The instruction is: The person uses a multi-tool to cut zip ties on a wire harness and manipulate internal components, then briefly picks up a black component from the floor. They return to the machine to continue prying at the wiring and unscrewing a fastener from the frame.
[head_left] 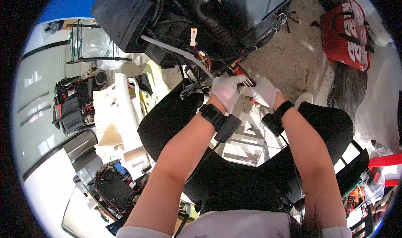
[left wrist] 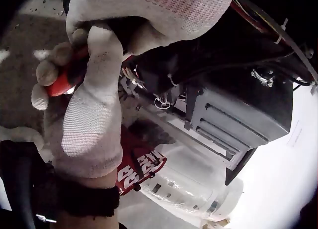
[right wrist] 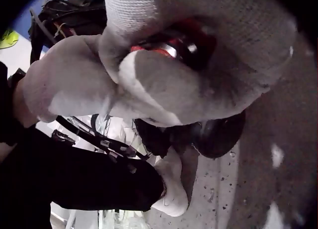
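Note:
Both hands wear white knit gloves and meet between the knees, under a large black machine point(head_left: 167, 28). My left hand point(head_left: 226, 91) has its fingers and thumb curled at the end of a bundle of red and black wires point(head_left: 238, 70). Right beside it, my right hand point(head_left: 261, 91) grips a red-handled tool point(left wrist: 59, 86). Shiny metal on the tool shows between the gloves in the right wrist view, but its working end is hidden, so I cannot tell its kind. Above the hands hangs a white connector point(head_left: 193, 36) with coloured wires.
A grey sleeved cable point(head_left: 176, 51) runs down from the machine toward the left hand. A red bag point(head_left: 347, 35) lies at the right. On the left are white plastic panels point(head_left: 119, 120) and black parts point(head_left: 79, 100). A metal step frame point(head_left: 247, 146) stands between the legs.

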`<control>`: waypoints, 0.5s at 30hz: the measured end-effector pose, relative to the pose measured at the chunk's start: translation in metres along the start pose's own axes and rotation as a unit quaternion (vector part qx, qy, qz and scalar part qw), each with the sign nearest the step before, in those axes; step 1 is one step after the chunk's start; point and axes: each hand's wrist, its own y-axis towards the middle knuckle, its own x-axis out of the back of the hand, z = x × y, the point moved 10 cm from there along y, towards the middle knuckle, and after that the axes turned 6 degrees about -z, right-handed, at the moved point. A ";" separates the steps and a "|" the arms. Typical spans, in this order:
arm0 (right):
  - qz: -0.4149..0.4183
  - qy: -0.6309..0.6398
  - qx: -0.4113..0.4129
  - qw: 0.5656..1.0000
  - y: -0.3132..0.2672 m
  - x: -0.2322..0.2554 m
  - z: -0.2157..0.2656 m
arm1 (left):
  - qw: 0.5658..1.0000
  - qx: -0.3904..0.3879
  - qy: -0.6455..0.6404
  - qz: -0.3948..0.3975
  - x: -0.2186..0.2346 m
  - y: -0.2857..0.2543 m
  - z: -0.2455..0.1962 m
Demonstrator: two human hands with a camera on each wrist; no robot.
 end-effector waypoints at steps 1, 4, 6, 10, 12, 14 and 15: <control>0.001 -0.001 0.000 1.000 -0.003 0.000 0.004 | 1.000 0.000 -0.001 -0.001 -0.003 0.000 -0.001; -0.028 -0.037 -0.021 0.999 -0.005 0.004 0.004 | 0.994 0.045 -0.100 -0.023 -0.017 -0.005 -0.006; -0.078 -0.074 -0.006 0.994 -0.005 0.011 0.008 | 0.988 0.033 -0.131 -0.074 -0.016 -0.013 -0.015; -0.077 -0.097 -0.035 0.992 -0.009 0.012 0.010 | 0.992 0.048 -0.075 -0.087 -0.009 -0.009 -0.007; -0.084 -0.114 -0.033 0.989 -0.012 0.014 0.016 | 0.993 0.044 -0.077 -0.083 -0.012 -0.011 -0.010; -0.123 -0.176 -0.012 0.977 -0.013 0.023 0.023 | 0.993 0.061 -0.075 -0.075 -0.016 -0.015 -0.012; -0.160 -0.238 0.010 0.958 -0.014 0.030 0.030 | 0.992 0.077 -0.072 -0.066 -0.019 -0.019 -0.012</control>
